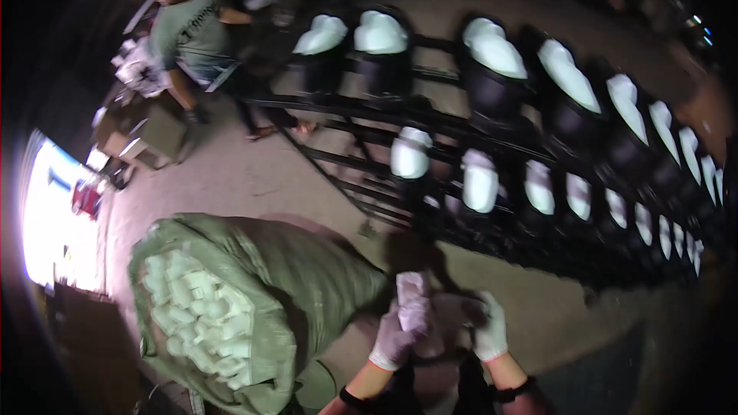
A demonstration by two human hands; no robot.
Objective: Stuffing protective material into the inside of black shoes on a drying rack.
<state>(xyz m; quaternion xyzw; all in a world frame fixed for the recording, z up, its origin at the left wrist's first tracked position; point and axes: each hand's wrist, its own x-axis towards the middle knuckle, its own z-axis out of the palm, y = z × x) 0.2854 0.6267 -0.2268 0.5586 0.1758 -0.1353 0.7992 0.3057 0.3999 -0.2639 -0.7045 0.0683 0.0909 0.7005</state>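
My left hand (394, 340), in a pale knit glove, is closed around a whitish, block-like piece (413, 297) whose top end sticks up past the fingers. To its right my gloved right hand (490, 329) is beside a blurred pinkish-brown shape (448, 320) between the hands. Blur hides whether its fingers grip that shape. A big green woven sack (307, 261) lies tilted to the left of my hands. Its open mouth shows many small white rounded pieces (201, 311).
A dark tiered rack (330, 161) runs from the centre to the far right, bearing black holders (496, 100) with white rounded tops (492, 48). A person (192, 38) in a grey shirt stands at the far left near cardboard boxes (161, 132). Bright light fills a doorway (61, 223).
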